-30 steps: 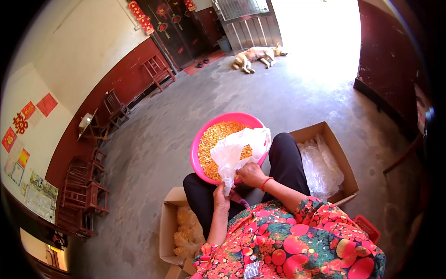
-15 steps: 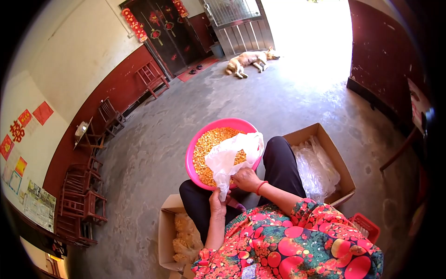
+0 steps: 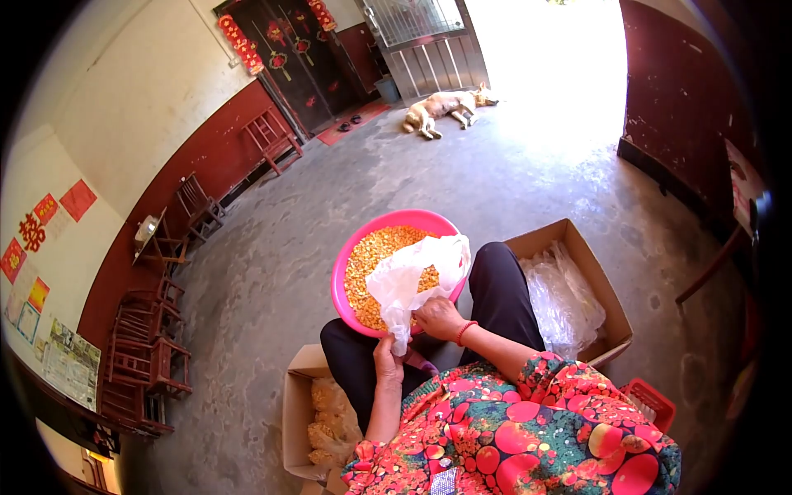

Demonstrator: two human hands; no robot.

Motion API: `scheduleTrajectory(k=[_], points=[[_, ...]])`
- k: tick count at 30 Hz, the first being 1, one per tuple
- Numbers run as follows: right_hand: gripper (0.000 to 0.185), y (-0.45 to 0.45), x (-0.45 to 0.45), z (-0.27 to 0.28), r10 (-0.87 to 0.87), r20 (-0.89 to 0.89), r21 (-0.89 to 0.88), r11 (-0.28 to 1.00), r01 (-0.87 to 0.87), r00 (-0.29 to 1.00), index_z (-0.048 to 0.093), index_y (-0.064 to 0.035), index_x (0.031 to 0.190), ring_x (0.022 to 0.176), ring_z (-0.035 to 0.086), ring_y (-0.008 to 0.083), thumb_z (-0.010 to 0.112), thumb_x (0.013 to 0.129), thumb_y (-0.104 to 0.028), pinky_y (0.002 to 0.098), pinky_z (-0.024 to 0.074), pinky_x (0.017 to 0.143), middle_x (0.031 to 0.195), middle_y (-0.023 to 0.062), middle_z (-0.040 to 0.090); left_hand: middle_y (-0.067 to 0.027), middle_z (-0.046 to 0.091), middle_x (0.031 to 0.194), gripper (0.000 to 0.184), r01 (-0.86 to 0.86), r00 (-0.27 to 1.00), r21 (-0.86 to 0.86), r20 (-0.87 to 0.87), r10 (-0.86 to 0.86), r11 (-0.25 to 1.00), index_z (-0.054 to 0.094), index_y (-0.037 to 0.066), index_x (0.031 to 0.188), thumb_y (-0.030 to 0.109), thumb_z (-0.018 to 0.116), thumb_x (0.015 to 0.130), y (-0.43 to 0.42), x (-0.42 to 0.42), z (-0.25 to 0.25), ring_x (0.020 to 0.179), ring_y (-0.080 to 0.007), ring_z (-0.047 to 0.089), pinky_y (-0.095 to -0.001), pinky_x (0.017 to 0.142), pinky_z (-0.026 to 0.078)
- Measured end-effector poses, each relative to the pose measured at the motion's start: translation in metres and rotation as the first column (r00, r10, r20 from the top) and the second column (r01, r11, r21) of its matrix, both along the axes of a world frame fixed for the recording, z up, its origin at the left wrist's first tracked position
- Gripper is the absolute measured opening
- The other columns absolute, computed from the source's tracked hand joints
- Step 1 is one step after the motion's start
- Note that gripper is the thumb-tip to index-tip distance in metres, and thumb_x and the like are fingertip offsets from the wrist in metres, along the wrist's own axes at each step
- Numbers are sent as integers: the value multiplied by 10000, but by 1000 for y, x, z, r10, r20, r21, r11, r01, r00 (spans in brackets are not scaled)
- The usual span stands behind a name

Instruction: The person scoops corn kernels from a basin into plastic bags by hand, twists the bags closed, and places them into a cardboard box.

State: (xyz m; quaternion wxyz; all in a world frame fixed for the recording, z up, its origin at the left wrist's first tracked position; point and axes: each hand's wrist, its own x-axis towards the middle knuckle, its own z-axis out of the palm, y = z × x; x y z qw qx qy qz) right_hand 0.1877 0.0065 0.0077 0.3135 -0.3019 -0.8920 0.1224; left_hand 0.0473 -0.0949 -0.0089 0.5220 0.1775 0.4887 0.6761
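Observation:
A pink basin (image 3: pixel 340 285) of orange-yellow kernels (image 3: pixel 371 252) rests by my knees. Over its right part spreads a white plastic bag (image 3: pixel 406 272), its narrow end hanging at the near rim. My left hand (image 3: pixel 389 356) pinches that lower end. At the near right rim, my right hand (image 3: pixel 439 318), with a red string on the wrist, has its fingers closed on the bag's edge. The fingertips are partly hidden.
An open carton (image 3: pixel 615 318) with clear plastic bags stands right; another carton (image 3: pixel 295 412) with filled bags stands left. A red basket (image 3: pixel 652 400) is at lower right. A dog (image 3: pixel 445 109) lies near the doorway. Wooden chairs (image 3: pixel 169 363) line the left wall.
The view has shifted, so the basin and hands appear slightly lower and to the left than a second ago. Both hands keep their hold on the bag.

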Motion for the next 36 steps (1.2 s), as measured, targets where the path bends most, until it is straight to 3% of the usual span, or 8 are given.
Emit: scheduleTrajectory(k=[5,7,14,16,29,36], points=[[162,1,0,-4,9,-16,26,1000,-8,1000,580,-84,736,670,571,309,491,791,-207,429,440,623,668,124,576,-70,599,839,218,-12,998,90,55,7,996,584,17,898,64,476,714,1,-6,-9,729,-181,583,-285,682,475],[160,1,-1,-4,3,-16,41,999,-3,1000,580,-84,732,664,571,308,492,789,-205,431,441,617,662,126,574,-50,590,913,382,16,1000,117,-1,-16,993,555,35,1004,27,440,640,2,-6,-10,823,-170,576,-306,717,476],[167,-1,1,0,2,1,68,998,-2,1000,584,-87,686,646,581,280,491,780,-189,404,451,617,653,109,585,-62,590,937,518,12,999,153,-53,-4,988,528,25,1085,-45,409,586,2,1,-5,838,-186,578,-283,751,467],[175,-1,1,0,-1,-11,76,997,2,1000,591,-87,676,651,581,276,494,777,-191,402,450,621,651,109,585,-72,591,949,571,-68,994,156,-69,80,985,517,26,1121,-72,395,572,2,7,1,840,-190,580,-284,743,471],[178,0,0,-1,4,-26,61,998,-2,1000,591,-75,657,666,581,276,501,767,-181,399,451,636,645,110,581,-55,599,948,582,-6,995,68,-100,12,998,525,36,1129,-108,375,585,1,2,-6,798,-165,587,-262,658,479],[166,3,0,-3,44,4,6,999,-45,999,588,-67,766,734,574,299,485,785,-195,424,446,664,751,121,588,-55,608,967,535,-6,995,52,-103,11,999,545,47,1111,-112,374,630,2,-1,-12,796,-162,594,-269,651,483]])
